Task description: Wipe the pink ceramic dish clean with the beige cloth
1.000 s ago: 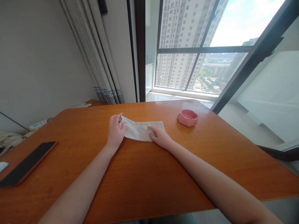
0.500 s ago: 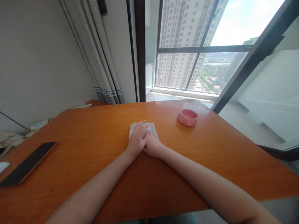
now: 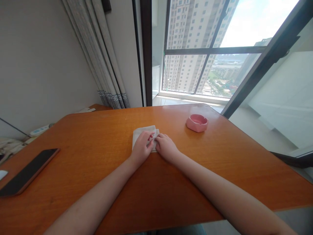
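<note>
A folded off-white cloth lies flat on the wooden table in front of me. My left hand rests over its middle, the fingers curled in and the thumb drawn toward them, pinching the fabric. At the cloth's right edge, my right hand has its fingers bent and closed on the layered border. The two hands are side by side with a small gap between them. Part of the cloth is hidden beneath my left hand, and the right fingertips are partly out of sight.
On the brown wooden table, a pink ashtray stands to the far right of the hands. A dark phone-like slab lies at the left, with a white object by it. A large window is beyond.
My hands, overlapping before, have moved apart. The right hand has shifted right to the cloth's edge, and the left fingers have curled in. The cloth's right part is now folded over leftward.
</note>
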`<state>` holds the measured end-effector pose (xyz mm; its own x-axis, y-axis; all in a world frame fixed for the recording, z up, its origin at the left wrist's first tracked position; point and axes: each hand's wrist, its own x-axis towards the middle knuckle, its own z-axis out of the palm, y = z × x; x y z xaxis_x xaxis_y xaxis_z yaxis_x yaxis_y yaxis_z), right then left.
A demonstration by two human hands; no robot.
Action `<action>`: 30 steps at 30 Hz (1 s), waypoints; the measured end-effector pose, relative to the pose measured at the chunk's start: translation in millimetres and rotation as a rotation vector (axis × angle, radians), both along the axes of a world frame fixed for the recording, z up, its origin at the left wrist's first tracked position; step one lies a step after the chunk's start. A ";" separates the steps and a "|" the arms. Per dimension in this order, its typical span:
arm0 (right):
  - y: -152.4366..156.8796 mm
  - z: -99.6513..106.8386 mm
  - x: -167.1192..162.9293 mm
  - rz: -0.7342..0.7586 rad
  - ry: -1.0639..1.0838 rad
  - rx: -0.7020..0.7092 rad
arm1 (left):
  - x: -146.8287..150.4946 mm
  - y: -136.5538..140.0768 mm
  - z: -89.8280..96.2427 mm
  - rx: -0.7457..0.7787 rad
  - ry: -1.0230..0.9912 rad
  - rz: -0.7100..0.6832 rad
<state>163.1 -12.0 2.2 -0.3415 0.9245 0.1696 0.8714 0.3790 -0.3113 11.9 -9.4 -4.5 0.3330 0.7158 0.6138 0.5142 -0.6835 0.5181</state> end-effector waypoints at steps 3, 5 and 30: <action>3.7 -1.1 2.2 0.020 0.088 -0.020 | 2.3 -0.9 0.0 -0.050 0.085 -0.144; 8.7 -1.6 7.3 0.005 0.185 -0.068 | 3.1 -0.8 -0.6 -0.097 0.118 -0.168; -12.1 9.2 -11.9 0.261 -0.081 0.040 | -49.4 45.1 -20.5 -0.342 0.480 0.327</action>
<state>151.2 -24.1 11.4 -0.5810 0.7967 0.1663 0.7643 0.6044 -0.2249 -37.5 35.7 -25.0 0.2460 0.9538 0.1727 0.8941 -0.2921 0.3396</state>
